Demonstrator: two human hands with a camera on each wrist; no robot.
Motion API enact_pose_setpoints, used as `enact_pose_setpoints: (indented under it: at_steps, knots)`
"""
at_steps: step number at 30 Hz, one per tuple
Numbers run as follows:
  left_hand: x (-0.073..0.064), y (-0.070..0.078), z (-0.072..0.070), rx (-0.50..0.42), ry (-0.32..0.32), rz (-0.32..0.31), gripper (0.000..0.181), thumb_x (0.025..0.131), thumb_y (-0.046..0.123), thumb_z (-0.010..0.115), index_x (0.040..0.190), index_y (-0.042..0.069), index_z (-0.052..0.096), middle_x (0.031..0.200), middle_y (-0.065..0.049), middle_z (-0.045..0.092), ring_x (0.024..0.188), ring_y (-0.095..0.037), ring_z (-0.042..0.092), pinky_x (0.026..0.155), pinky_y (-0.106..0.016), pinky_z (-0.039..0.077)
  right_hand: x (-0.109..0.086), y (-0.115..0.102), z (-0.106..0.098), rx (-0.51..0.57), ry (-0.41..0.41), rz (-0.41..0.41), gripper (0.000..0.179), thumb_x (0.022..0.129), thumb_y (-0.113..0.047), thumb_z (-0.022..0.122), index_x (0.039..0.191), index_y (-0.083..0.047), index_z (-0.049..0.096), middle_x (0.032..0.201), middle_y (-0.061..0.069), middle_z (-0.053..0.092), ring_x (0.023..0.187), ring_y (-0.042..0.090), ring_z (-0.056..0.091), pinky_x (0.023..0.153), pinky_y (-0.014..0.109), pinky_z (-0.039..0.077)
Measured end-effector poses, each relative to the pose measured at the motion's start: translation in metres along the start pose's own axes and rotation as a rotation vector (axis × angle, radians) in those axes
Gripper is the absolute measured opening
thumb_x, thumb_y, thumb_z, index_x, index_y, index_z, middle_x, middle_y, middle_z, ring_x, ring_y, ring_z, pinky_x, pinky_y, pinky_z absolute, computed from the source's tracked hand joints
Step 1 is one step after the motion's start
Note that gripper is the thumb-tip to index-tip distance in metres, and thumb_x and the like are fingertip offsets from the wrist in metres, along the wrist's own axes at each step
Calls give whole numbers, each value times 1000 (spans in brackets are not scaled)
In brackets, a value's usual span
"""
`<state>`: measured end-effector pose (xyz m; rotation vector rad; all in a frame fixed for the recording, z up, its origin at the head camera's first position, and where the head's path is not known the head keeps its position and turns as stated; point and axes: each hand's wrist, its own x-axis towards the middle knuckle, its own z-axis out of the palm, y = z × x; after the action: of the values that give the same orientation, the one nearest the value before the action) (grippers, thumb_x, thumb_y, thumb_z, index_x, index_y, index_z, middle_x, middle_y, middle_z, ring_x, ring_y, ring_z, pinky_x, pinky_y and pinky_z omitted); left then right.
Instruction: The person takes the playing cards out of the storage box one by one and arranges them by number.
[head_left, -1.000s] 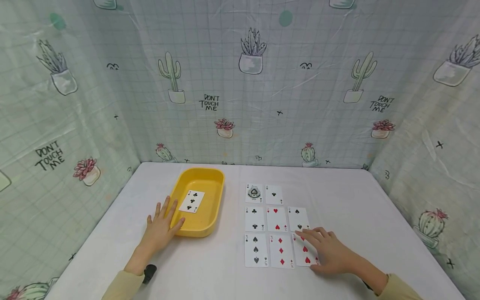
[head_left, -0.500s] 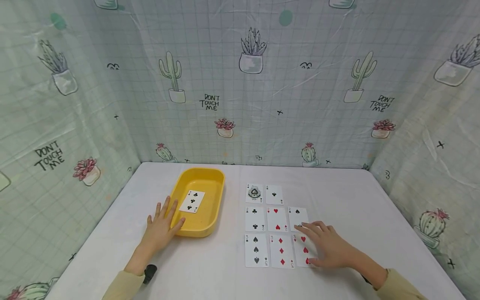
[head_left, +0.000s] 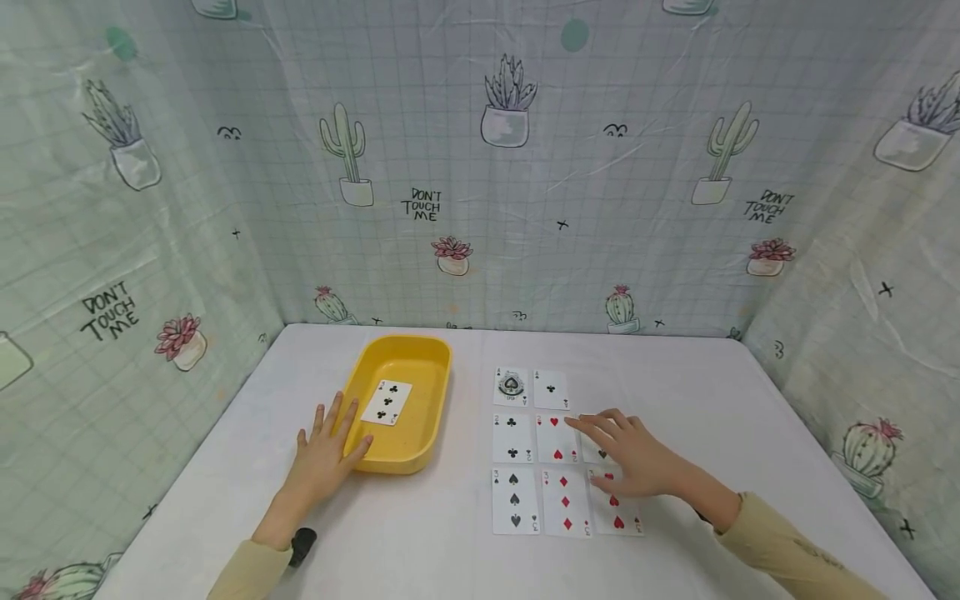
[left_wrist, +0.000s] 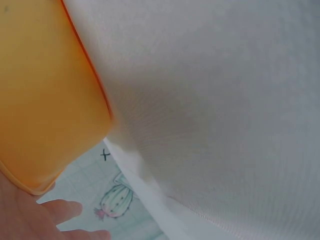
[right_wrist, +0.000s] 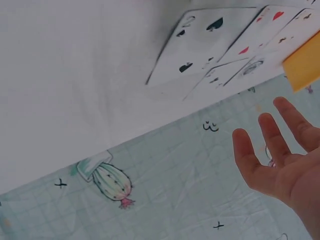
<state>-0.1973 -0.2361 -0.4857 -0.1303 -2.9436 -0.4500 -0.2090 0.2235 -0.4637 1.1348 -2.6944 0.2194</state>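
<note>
In the head view my left hand (head_left: 322,454) rests on the left rim of a yellow tray (head_left: 442,392), fingers spread. Inside the tray lies a three of clubs (head_left: 386,402). My right hand (head_left: 637,454) hovers over the right end of the card rows, holding nothing, its fingers extended. Beneath it the two of spades (head_left: 597,452) and three of hearts (head_left: 618,522) are partly covered. The two of hearts (head_left: 557,442) is just left of its fingertips. In the right wrist view, the two of spades (right_wrist: 205,45) shows whole, apart from the fingers (right_wrist: 272,135).
The ace of spades (head_left: 511,386) and ace of clubs (head_left: 551,389) form the back row. Left in the lower rows lie the two of clubs (head_left: 512,439), three of spades (head_left: 515,502) and three of diamonds (head_left: 566,502). A printed curtain (head_left: 517,183) stands behind the white table (head_left: 420,533).
My right hand has moved back and to the left, from the three of hearts to over the two of spades. The left hand stays at the tray. No card has visibly moved.
</note>
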Motion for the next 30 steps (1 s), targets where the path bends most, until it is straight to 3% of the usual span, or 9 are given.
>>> enact_pose_setpoints:
  at_steps: [14,21,30]
  knots:
    - [0,1,1,-9,9,6,70,89,47,42,143,10,18,150,-18,8,132,-49,10,94,-73,13,50,-13,-15,18,-56,-6,80,75,-41,64,142,-31,20,133,-7,43,119,18,35,89,44,34]
    - [-1,-1,1,-8,23,13,70,89,47,42,143,9,19,149,-18,9,132,-49,10,93,-74,13,71,-16,-15,20,-24,-68,77,76,-37,65,141,-22,25,130,-4,45,117,20,37,83,42,36]
    - [0,-3,2,-8,15,7,70,89,47,42,143,11,18,150,-17,8,132,-49,10,93,-73,13,100,-24,-11,59,-54,-80,74,80,-37,60,142,-24,22,132,0,45,117,21,36,85,45,35]
